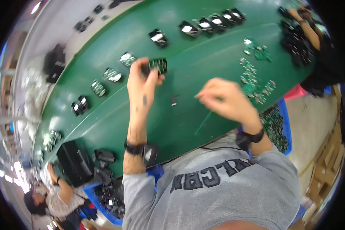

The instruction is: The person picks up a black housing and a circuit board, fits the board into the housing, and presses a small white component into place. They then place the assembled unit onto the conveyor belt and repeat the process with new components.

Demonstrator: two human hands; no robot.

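My left hand [141, 82] is closed around a black housing with a green circuit board [158, 66] in it, held above the green table [187, 84]. The thumb lies along the board's near side. To the right, my right hand [226, 100] hovers over the table, its thumb and forefinger pressed together. Whatever may be between those fingertips is too small to make out. A small part with a dark wire [174, 101] lies on the table between the two hands. Near my right hand a thin green strip [204, 122] rests close to the table's front edge.
Black housings [158, 37] and board units [113, 75] line the table's far side. Loose green circuit boards [253, 76] spread at the right. Blue bins [286, 126] stand below the front edge. Co-workers sit at far right [314, 38] and lower left [61, 191].
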